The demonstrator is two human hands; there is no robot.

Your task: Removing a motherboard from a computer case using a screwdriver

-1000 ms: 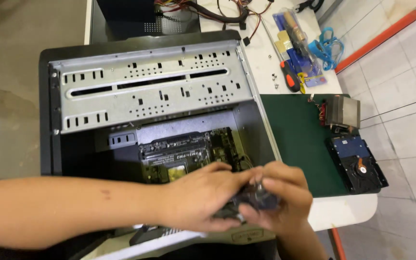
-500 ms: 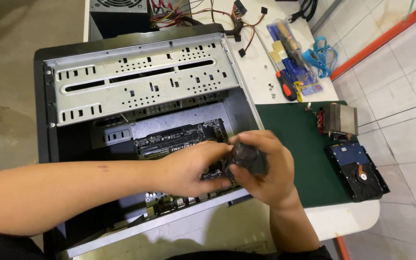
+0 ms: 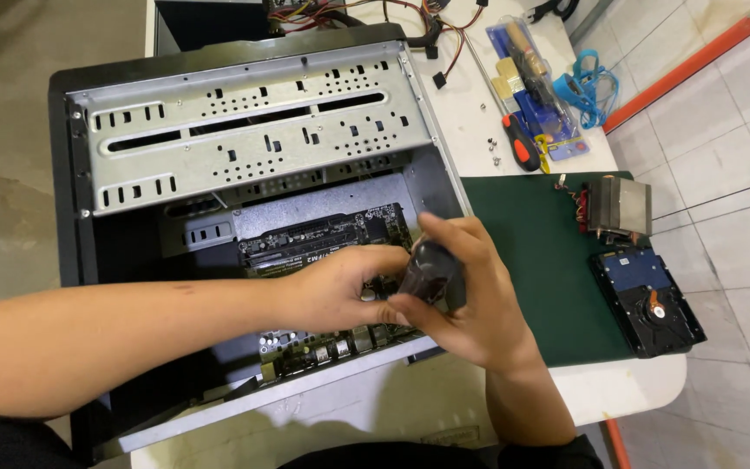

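Black and rounded, a small fan-like part (image 3: 431, 274) sits clasped between both hands just above the motherboard (image 3: 327, 239) inside the open computer case (image 3: 245, 130), near the case's right wall. The right hand (image 3: 470, 300) has its fingers curled around the part from the outer side, thumb across the front, so most of the part is covered and its exact kind is hard to make out. The left hand (image 3: 336, 291) reaches in from the left, fingertips pressed to the part's near side; whether that grip truly closes on it or only steadies it cannot be told. Both hands hide the middle of the motherboard. On the white counter (image 3: 627, 391), a green mat (image 3: 540, 260) lies beside the case, carrying a metal heatsink (image 3: 618, 207) and a hard drive (image 3: 648, 300), well apart from the hands. A red-handled screwdriver (image 3: 521, 152), a blue packet of tools (image 3: 536, 87) and loose cables (image 3: 444, 35) lie farther back, the cables cut off by the top edge.
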